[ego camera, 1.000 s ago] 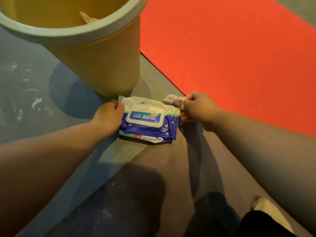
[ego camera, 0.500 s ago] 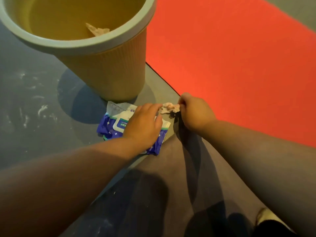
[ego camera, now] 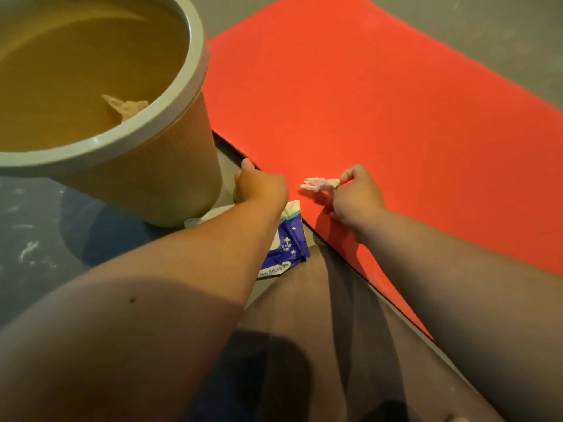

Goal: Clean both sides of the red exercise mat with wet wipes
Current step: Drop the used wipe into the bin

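At upper left we see a yellow ribbed waste bin [ego camera: 170, 184] with a pale grey rim, standing on the grey floor [ego camera: 487, 41]. A crumpled pale scrap [ego camera: 128, 106] lies inside it. White scuff marks [ego camera: 29, 249] streak the floor near its base.

A red exercise mat [ego camera: 380, 117] lies flat on the grey floor [ego camera: 36, 239], with its dark edge running diagonally. The left hand [ego camera: 262, 185] is at this edge: the thumb lies on top of it and the fingers curl down on the outer side, so a real grip cannot be confirmed. The right hand [ego camera: 356, 196] pinches a small crumpled wipe [ego camera: 320, 184] over the mat, and the wipe's shadow falls on the red surface. A blue and white wipe pack [ego camera: 289, 242] lies on the floor just beside the mat's edge, partly hidden by the left forearm. Left of it stands a yellow bin [ego camera: 170, 166] with a pale rim, and a used wipe [ego camera: 128, 106] is inside.
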Demonstrator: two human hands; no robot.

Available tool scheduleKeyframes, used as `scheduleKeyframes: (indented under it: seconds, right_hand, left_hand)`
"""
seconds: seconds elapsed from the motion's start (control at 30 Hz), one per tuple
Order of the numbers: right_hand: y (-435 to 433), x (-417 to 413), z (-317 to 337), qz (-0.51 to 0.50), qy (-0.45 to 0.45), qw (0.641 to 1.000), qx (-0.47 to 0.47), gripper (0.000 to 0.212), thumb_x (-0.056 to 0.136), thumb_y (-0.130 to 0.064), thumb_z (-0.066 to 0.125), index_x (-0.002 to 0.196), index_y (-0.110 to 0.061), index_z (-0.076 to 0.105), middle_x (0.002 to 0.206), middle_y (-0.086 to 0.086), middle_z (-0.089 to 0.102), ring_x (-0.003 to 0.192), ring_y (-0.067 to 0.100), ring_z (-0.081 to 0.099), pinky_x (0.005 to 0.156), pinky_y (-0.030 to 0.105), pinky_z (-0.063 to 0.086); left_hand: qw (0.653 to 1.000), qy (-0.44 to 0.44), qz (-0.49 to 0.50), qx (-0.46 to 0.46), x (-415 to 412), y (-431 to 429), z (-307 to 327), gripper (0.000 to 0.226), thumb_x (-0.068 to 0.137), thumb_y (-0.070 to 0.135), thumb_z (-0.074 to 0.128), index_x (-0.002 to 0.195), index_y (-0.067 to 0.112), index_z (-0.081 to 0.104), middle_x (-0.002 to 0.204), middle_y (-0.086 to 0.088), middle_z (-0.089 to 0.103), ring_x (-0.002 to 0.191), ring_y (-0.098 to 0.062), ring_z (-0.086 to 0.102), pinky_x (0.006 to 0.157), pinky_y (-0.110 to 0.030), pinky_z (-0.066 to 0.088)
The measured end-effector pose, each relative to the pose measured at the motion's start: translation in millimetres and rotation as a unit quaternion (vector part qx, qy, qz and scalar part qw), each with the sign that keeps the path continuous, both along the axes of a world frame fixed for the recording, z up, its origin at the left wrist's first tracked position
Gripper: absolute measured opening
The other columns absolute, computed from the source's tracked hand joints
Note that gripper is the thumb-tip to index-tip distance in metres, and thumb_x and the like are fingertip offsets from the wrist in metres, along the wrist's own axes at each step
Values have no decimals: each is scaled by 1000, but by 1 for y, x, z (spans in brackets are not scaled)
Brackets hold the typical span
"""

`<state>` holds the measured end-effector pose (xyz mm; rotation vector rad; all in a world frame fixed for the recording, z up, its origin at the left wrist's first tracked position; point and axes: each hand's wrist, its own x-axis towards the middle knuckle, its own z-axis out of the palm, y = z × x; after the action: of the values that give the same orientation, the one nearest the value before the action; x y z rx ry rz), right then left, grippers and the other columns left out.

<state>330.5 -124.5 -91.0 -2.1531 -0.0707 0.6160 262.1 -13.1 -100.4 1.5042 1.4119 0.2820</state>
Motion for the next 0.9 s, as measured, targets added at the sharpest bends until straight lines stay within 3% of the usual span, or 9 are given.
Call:
scheduleKeyframes:
  seconds: [0.1, 0.23, 0.3, 0.37, 0.43, 0.5, 0.63, 0.8, 0.9]
  right_hand:
    - [-5, 8, 12, -33, -24, 999, 30, 24, 79, 1, 40, 74, -23, 41, 72, 7, 62, 45, 17, 59, 43, 27, 37]
    - [0, 21, 30, -44, -77, 993, 75, 27, 76, -3, 40, 68, -27, 46, 73, 3, 60, 72, 35, 66, 47, 34, 40]
    - [4, 28, 46, -54, -112, 987, 100, 30, 71, -5, 35, 64, -30, 49, 73, -3, 59, 79, 34, 66, 58, 41, 49]
    - [3, 33, 68, -20, -197, 972, 123, 34, 71, -3, 34, 67, -30, 54, 82, -4, 65, 89, 25, 66, 73, 35, 51]
    - [2, 31, 89, 70, -322, 936, 121, 37, 74, -3, 35, 78, -23, 65, 95, 2, 66, 100, 16, 62, 84, 26, 46]
    - [9, 23, 104, 147, -398, 895, 135, 37, 78, -11, 35, 85, -14, 71, 96, 6, 64, 98, 18, 62, 81, 27, 45]
    - [39, 22, 111, 318, -406, 853, 86, 38, 81, -13, 40, 100, -14, 73, 107, 7, 63, 99, 28, 60, 80, 38, 47]
    - [85, 39, 80, 570, -380, 712, -153, 33, 83, -21, 54, 113, -25, 68, 122, -1, 56, 121, 23, 46, 87, 39, 48]
    - [111, 33, 65, 612, -425, 637, -200, 31, 88, -27, 51, 117, -24, 62, 128, -5, 52, 130, 16, 35, 81, 33, 41]
  left_hand:
    - [980, 46, -102, 165, 4, -13, 9, 64, 87, 7, 48, 145, 21, 27, 140, -6, 39, 107, -33, 54, 89, -41, 46]
    - [937, 70, -242, 243, 10, -26, 25, 73, 92, 3, 41, 153, 26, 7, 148, -2, 33, 107, -34, 57, 81, -38, 42]
    - [916, 84, -298, 255, 12, -22, 33, 73, 93, 4, 38, 153, 29, 6, 150, 2, 31, 111, -31, 56, 81, -35, 40]
    - [896, 113, -342, 259, 12, -19, 39, 75, 93, 1, 37, 153, 32, 4, 150, 3, 30, 115, -29, 54, 81, -34, 39]
    - [880, 127, -375, 263, 13, -20, 44, 77, 92, -1, 38, 153, 33, 5, 151, 4, 31, 118, -29, 53, 84, -34, 40]
    - [861, 161, -395, 278, 15, -21, 48, 68, 94, 1, 40, 152, 28, 17, 149, 1, 36, 118, -29, 54, 90, -36, 43]
    - [819, 242, -417, 311, 12, -20, 45, 35, 98, 7, 38, 133, 7, 46, 135, -14, 50, 120, -29, 51, 94, -34, 42]
    - [874, 193, -348, 279, -7, 1, 23, 20, 98, 25, 48, 114, 14, 53, 113, -10, 60, 99, -29, 60, 73, -33, 42]
    - [860, 192, -331, 339, -21, 11, 19, 27, 97, 31, 51, 118, 15, 54, 115, -7, 57, 102, -26, 55, 85, -35, 43]
